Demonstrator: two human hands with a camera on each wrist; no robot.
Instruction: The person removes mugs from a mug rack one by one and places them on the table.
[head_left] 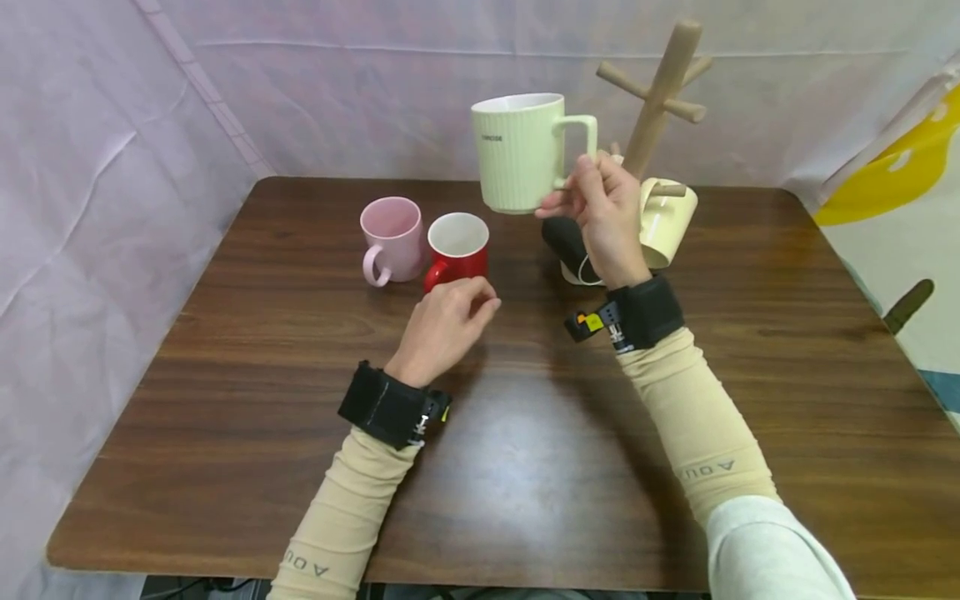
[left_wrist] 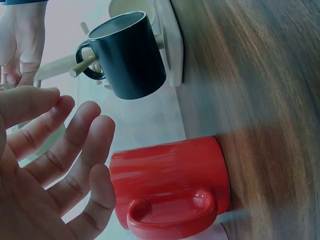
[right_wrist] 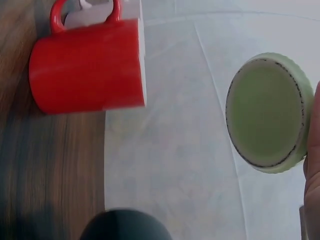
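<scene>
My right hand (head_left: 611, 221) holds a ribbed light green mug (head_left: 517, 158) by its handle, upright and raised above the table. Its round underside faces the camera in the right wrist view. Lower and to the left, my left hand (head_left: 447, 325) is loosely bent with nothing in it, just in front of a red mug (head_left: 474, 265). That mug stands upright, its handle turned toward me, and the left wrist view shows the relaxed fingers (left_wrist: 95, 135) beside it. Close on its left stands a pink mug (head_left: 402, 250).
Behind my right hand rises a wooden mug tree (head_left: 660, 100) with bare upper pegs. A black mug (left_wrist: 130, 57) and a pale yellow mug (head_left: 670, 221) hang on its lower pegs. The brown table (head_left: 247, 358) ends at a white cloth backdrop (head_left: 360, 92).
</scene>
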